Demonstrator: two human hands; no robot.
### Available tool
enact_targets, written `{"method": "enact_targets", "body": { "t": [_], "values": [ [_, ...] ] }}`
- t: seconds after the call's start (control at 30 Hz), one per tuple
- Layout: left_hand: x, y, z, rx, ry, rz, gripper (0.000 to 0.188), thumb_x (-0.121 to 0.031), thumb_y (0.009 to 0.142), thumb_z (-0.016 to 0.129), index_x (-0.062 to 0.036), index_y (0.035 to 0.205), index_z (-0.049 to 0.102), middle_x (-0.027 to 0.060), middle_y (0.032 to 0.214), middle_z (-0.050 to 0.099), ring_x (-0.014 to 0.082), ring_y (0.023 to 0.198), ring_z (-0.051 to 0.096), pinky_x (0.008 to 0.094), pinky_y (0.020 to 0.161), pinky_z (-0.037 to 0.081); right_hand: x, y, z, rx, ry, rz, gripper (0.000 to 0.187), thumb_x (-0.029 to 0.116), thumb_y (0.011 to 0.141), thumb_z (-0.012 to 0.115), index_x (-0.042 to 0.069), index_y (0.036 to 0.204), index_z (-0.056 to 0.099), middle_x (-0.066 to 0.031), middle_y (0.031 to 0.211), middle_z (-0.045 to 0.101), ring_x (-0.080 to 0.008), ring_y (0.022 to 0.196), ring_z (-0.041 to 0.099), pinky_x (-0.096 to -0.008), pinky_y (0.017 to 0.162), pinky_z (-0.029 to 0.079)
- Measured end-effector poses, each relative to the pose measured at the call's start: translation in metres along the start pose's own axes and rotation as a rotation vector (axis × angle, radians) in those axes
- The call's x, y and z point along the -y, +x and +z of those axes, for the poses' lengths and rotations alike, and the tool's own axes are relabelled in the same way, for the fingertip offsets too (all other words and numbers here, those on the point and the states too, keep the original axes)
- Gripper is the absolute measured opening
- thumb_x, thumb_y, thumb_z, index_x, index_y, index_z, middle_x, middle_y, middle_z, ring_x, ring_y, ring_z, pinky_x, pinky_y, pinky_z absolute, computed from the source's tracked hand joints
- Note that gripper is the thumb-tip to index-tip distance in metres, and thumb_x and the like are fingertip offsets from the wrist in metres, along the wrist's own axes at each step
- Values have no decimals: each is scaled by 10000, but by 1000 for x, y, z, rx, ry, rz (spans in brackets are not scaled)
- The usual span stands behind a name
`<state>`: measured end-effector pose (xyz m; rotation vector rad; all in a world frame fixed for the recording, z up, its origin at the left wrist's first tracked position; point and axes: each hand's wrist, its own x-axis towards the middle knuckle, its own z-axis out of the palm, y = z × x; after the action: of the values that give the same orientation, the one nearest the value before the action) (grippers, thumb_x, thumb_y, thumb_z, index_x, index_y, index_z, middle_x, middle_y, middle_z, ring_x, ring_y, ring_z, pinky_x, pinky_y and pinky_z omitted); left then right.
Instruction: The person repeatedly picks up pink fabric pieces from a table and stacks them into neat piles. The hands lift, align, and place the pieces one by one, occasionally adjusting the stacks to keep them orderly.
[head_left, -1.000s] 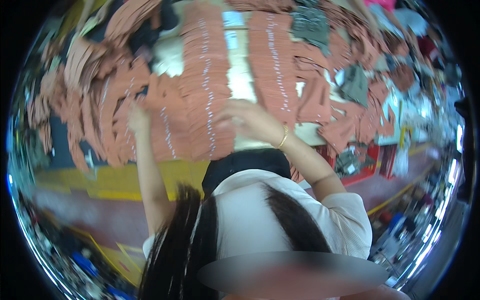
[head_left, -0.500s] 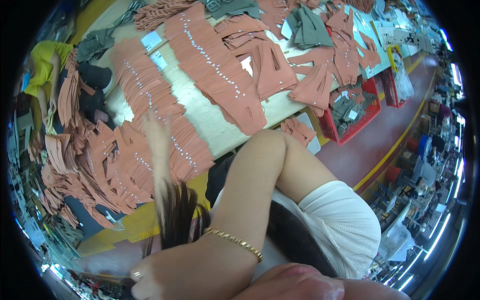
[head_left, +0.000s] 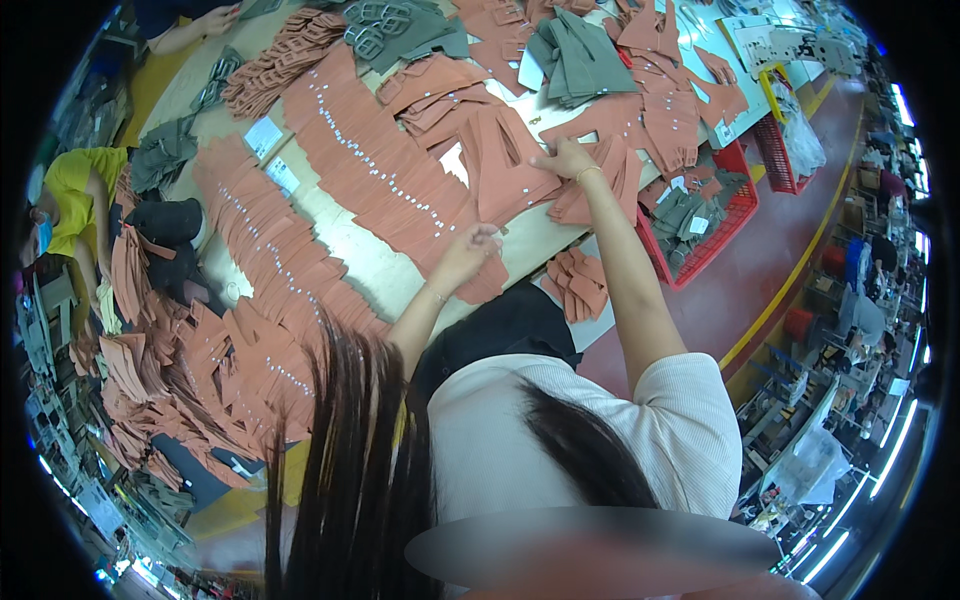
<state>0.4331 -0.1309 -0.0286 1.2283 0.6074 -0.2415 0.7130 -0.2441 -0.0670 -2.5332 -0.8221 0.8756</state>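
Note:
My right hand (head_left: 566, 160) reaches over the table, its fingers closed at the edge of a salmon cut fabric piece (head_left: 505, 165) with long slots in it. More salmon pieces (head_left: 605, 180) lie under and beside that wrist. My left hand (head_left: 465, 258) is over the near end of the middle row of overlapping salmon pieces (head_left: 370, 160), which carries a line of small white labels. Its fingers are loosely bent and apart, with nothing visible in them. A second labelled row of salmon pieces (head_left: 265, 220) lies to the left.
Grey-green pieces (head_left: 580, 60) are piled at the far side. A red crate (head_left: 700, 260) holds mixed pieces at right. Salmon pieces (head_left: 240, 350) heap up at left, near a person in yellow (head_left: 75, 195). Another person's arm (head_left: 190, 32) reaches in at the far left.
My right hand has come from near my hair to the pieces on the table. My left hand has moved right, from the left row to the middle row. The view has shifted.

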Motion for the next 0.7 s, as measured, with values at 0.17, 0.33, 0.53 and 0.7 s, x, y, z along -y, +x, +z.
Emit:
{"method": "enact_targets", "body": {
  "t": [0.17,0.33,0.53,0.7],
  "values": [
    [17,-29,-18,-34,-16,-160,340,-229,897,590,-25,1165,545,32,999,608,104,866,568,243,760,443,-1,14,7,176,88,28,927,572,623,771,-110,1193,507,-233,1044,628,-262,938,637,-369,768,520],
    [27,-56,-41,-195,-104,-286,311,-232,904,576,-50,1154,543,29,1000,609,108,872,577,241,751,437,16,21,-13,512,104,234,926,564,601,789,-98,1190,520,-239,1042,621,-261,966,632,-343,774,529],
    [28,-67,-43,-273,-162,-191,287,-224,909,567,-49,1135,540,27,991,607,115,866,580,240,745,435,28,0,-1,369,315,150,799,467,671,786,-67,1203,522,-148,1007,643,-199,844,643,-300,680,526],
    [24,-63,-43,-322,-235,-151,298,-222,920,559,-34,1148,519,39,986,601,124,859,584,245,754,452,82,-17,-36,371,405,182,697,396,711,772,-59,1179,526,-123,1017,648,-178,833,654,-285,682,538]
  ]
}}
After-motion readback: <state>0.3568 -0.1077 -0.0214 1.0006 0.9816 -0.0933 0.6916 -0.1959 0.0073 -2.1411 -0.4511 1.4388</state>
